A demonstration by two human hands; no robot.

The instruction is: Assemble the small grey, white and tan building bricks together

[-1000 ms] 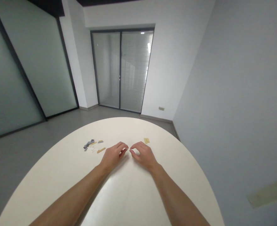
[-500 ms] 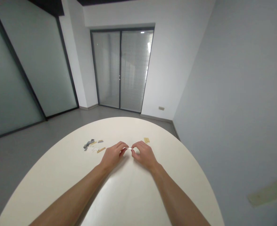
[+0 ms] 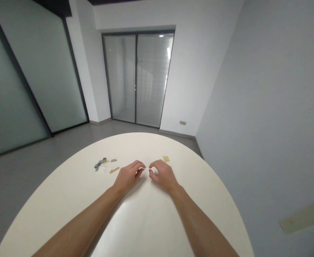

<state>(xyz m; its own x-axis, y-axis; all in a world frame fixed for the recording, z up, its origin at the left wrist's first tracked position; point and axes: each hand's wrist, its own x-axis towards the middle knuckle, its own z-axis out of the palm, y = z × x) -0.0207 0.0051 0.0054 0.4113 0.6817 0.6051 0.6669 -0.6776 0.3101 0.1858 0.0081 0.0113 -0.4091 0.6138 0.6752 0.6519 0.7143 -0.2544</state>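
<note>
Between my two hands is a small thin white piece (image 3: 147,169), too small for me to tell its kind. My left hand (image 3: 130,174) pinches its left end between thumb and fingers. At its right end, my right hand (image 3: 162,175) pinches it the same way. Both hands are held low over the white round table (image 3: 148,221), fingertips close together. Left of my left hand lie a tan strip (image 3: 114,170), several small white bits (image 3: 105,169) and a heap of grey pieces (image 3: 101,162). Beyond my right hand lies a flat yellowish piece (image 3: 166,159).
A short grey and tan piece (image 3: 113,160) lies near the heap. The table's curved far edge (image 3: 138,133) faces a glass door (image 3: 135,78). A wall (image 3: 274,107) rises close on the right, with a strip of tape (image 3: 302,218) on it.
Both hands keep the same pinch in almost the same place. The white piece looks slightly turned, with less shine on it. Otherwise the view has only shifted a little.
</note>
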